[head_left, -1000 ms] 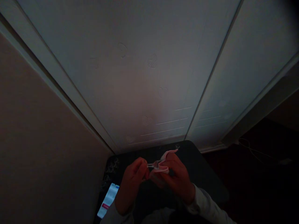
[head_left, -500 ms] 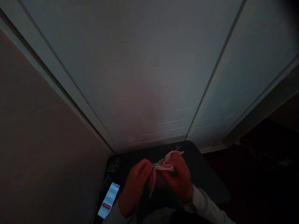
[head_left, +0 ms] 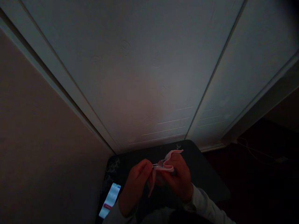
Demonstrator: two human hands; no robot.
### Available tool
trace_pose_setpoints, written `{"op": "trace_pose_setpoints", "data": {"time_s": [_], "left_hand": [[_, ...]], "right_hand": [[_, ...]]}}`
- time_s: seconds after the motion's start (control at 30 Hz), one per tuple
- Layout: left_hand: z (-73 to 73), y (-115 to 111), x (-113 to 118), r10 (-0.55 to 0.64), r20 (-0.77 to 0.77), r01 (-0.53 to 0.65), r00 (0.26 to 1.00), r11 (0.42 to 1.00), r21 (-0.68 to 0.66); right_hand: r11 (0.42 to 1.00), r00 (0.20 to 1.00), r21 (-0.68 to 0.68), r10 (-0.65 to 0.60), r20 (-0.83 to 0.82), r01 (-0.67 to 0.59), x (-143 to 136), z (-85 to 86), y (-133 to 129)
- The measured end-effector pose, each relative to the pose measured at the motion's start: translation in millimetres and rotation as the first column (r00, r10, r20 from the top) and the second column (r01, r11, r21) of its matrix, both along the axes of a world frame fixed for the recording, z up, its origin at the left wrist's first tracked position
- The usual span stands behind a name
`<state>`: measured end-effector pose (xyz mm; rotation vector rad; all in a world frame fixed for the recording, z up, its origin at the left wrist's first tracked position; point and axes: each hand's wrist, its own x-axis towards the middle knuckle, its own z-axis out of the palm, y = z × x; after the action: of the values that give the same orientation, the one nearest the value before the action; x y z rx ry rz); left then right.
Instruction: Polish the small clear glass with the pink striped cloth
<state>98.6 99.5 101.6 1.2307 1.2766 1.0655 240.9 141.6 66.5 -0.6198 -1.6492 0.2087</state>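
Note:
In dim light, a piece of pink cloth (head_left: 170, 157) is stretched and folded between my two hands above the dark seat or tabletop (head_left: 205, 174). My right hand (head_left: 180, 174) is closed on the cloth, whose edge curls up over the fingers. My left hand (head_left: 139, 175) pinches two thin pale strands (head_left: 155, 165) that run into the cloth's middle. Whether these are cords or part of a small object is too dark to tell. A flap of the cloth hangs down beside the left fingertips.
A lit phone (head_left: 109, 200) lies left of my left hand. Small clear crumpled bits, perhaps plastic (head_left: 113, 165), sit at the far left corner. White panels (head_left: 149, 77) rise behind, a wall (head_left: 42, 140) stands at left, and a pale cable (head_left: 252, 151) lies on the floor at right.
The view has shifted very slightly. Both hands keep their hold, and the cloth stays almost as it was.

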Motion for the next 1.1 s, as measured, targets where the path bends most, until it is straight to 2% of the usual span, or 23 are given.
{"op": "trace_pose_setpoints", "data": {"time_s": [0.3,0.4,0.5,0.67,0.9,1.1], "left_hand": [[-1.5,-0.3,-1.3,0.019,-0.089,-0.012,0.996,0.997,0.081],[-0.2,-3.0,-3.5,0.106,-0.173,-0.072,0.979,0.978,0.194],[-2.1,-7.6,-8.2,0.126,-0.229,-0.046,0.965,0.944,0.327],[-0.2,-10.7,-12.9,0.168,-0.346,-0.016,0.923,0.916,0.402],[10.4,-11.2,-5.9,0.218,-0.435,-0.016,0.874,0.906,0.423],[6.1,-12.1,-1.3,0.260,-0.437,0.003,0.861,0.856,0.517]], "right_hand": [[0.999,0.999,0.001,0.045,-0.010,-0.045,1.8,1.4,2.7],[0.998,0.998,-0.025,0.057,-0.012,-0.057,4.2,1.3,2.7],[0.996,0.998,-0.072,0.050,-0.023,-0.052,7.0,2.5,2.5],[0.991,0.996,-0.099,0.084,-0.042,-0.088,10.8,1.8,3.0],[0.972,0.988,-0.192,0.115,-0.107,-0.134,13.7,-6.4,2.6],[0.914,0.967,-0.352,0.129,-0.220,-0.202,10.6,-8.8,-1.0]]}}
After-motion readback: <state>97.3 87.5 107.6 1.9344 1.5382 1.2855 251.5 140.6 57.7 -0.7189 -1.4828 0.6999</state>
